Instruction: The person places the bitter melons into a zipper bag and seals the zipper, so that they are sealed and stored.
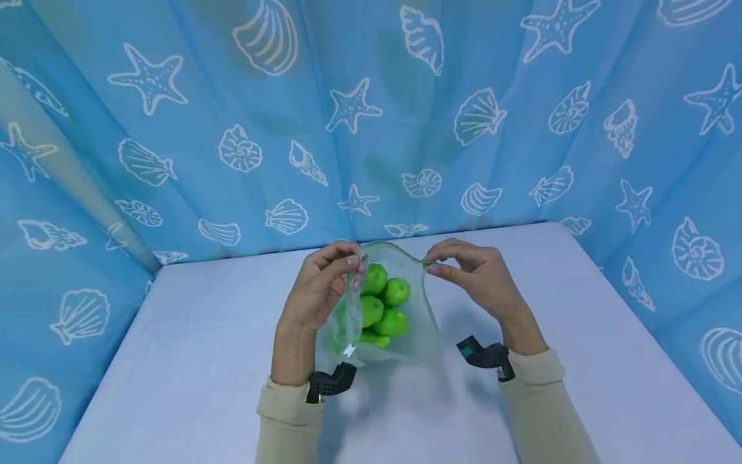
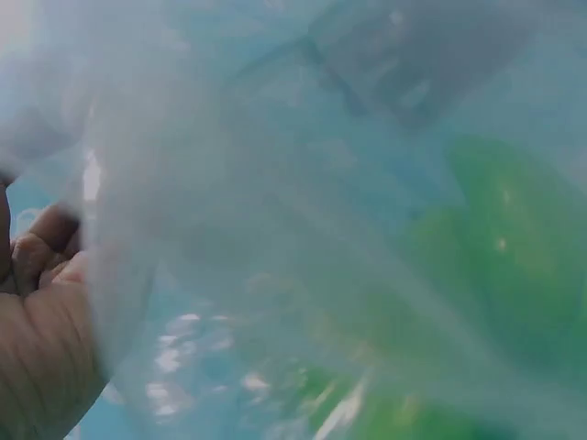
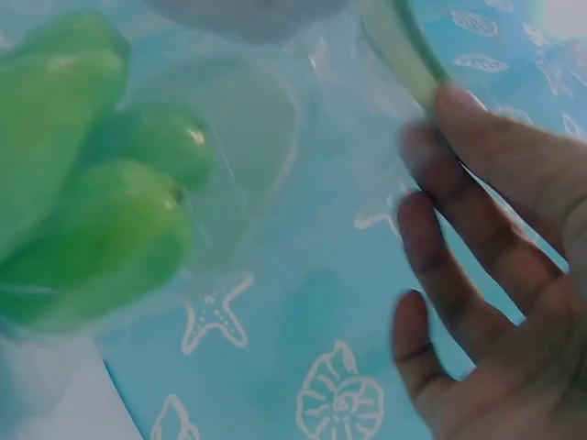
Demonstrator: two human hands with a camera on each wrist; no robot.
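Note:
A clear plastic bag (image 1: 420,325) stands on the pale table (image 1: 174,361), holding several green fruits (image 1: 384,303). My left hand (image 1: 324,283) pinches the left end of the bag's top edge. My right hand (image 1: 472,274) pinches the right end of that edge, so the mouth hangs between both hands. In the left wrist view the bag film (image 2: 275,229) fills the picture, with green fruit (image 2: 514,257) blurred behind it and my fingers (image 2: 41,247) at the left edge. The right wrist view shows the fruits (image 3: 101,202) inside the bag and my fingers (image 3: 477,211) at the rim.
Blue curtains with white shells and starfish (image 1: 348,106) close in the table at the back and on both sides. A black wrist camera mount sits on each forearm (image 1: 330,381), (image 1: 487,354).

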